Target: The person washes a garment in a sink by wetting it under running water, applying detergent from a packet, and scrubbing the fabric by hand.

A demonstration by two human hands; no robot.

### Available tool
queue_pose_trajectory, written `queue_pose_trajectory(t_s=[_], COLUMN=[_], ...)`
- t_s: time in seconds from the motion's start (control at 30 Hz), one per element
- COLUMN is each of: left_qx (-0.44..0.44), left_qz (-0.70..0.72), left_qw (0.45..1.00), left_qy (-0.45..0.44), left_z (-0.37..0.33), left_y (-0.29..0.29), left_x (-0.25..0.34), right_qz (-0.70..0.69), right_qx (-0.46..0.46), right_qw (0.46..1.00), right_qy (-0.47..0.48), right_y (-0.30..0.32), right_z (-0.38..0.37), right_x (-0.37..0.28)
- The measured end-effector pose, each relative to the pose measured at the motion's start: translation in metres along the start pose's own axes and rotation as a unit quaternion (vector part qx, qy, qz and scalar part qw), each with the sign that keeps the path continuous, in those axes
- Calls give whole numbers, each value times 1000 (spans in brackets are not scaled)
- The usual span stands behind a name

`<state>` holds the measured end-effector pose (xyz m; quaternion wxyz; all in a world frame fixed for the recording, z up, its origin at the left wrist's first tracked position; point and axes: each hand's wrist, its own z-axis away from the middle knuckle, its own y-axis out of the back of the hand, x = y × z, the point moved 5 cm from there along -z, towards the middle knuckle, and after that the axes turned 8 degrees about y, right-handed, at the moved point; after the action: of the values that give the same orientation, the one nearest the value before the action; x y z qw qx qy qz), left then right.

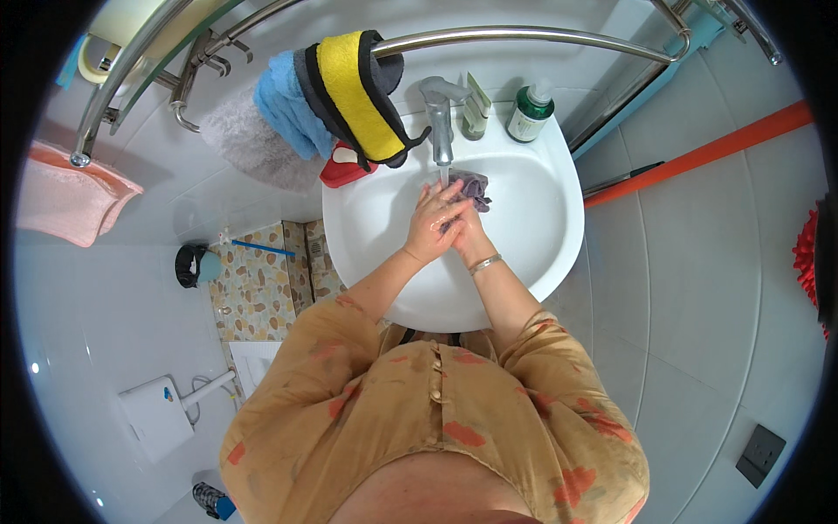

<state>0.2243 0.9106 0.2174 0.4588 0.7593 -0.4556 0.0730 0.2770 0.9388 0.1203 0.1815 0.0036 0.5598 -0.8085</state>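
**Two hands wash a purple cloth under a tap**

One white sink [541, 236] surrounds both hands; its near rim is hidden behind the person's orange patterned top. One curved metal rail [524, 37] arches beyond the hands, its right end cut off at the picture's edge. Four cloths hang over it, up and to the left of the hands: a yellow and black one [353, 87], a blue one [284, 105], a grey fluffy one [244, 140] and a red one [345, 166], mostly hidden behind the yellow. One metal tap [439, 113] stands just above the fingers. One green bottle [530, 112] sits up and right.

Both forearms reach forward and meet over the basin. The left hand [432, 225] lies curled over the right hand [467, 237], hiding most of it; a bracelet circles the right wrist. One purple cloth [476, 186] is bunched between the fingers, only its far end showing. Which hand truly grips it cannot be told.
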Motion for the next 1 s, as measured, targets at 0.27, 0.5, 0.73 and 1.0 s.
queue_pose_trajectory(t_s=[0.27, 0.5, 0.73, 1.0], left_qx=[112, 164, 89, 158], left_qz=[455, 545, 600, 621], left_qw=[722, 619, 432, 551], left_qy=[510, 541, 667, 534], left_z=[5, 13, 73, 30], left_y=[-41, -40, -52, -44], left_x=[-54, -65, -90, -109], right_qz=[41, 394, 294, -123], right_qx=[101, 201, -42, 143], right_qw=[978, 880, 948, 981], right_qy=[178, 175, -114, 44], right_y=[28, 7, -16, 50], right_z=[-16, -5, 27, 55], right_x=[-1, -22, -24, -47])
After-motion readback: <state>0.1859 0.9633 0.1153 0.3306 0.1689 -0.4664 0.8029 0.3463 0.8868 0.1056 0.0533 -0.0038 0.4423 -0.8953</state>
